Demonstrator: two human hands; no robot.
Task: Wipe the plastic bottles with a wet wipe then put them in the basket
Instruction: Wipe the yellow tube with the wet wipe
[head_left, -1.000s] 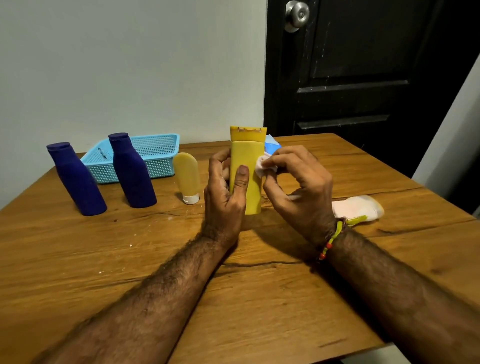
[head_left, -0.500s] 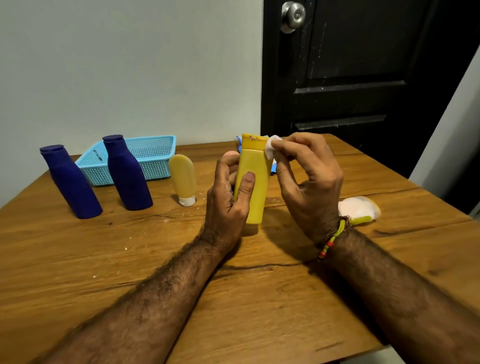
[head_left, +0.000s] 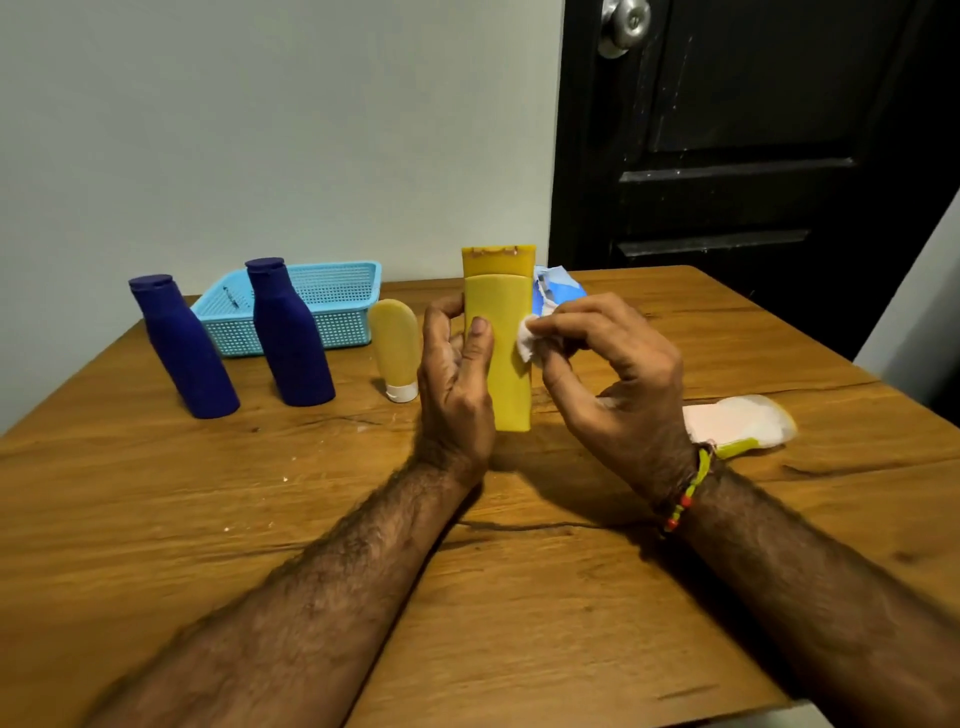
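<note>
The blue basket at the table's far edge holds a small thin item, hard to identify. The left hand grips the tall yellow bottle upright near the table's middle; the right hand pinches a wet wipe against its side. A blue packet behind is mostly hidden.

The left hand is covering the lower left side of the tall yellow bottle, and its fingers behind the bottle are mostly hiding. The bottle and right hand are blocking most of the blue packet near the surface's far edge. The right wrist is overlapping the pale pouch. Both forearms are running off the bottom edge.
</note>
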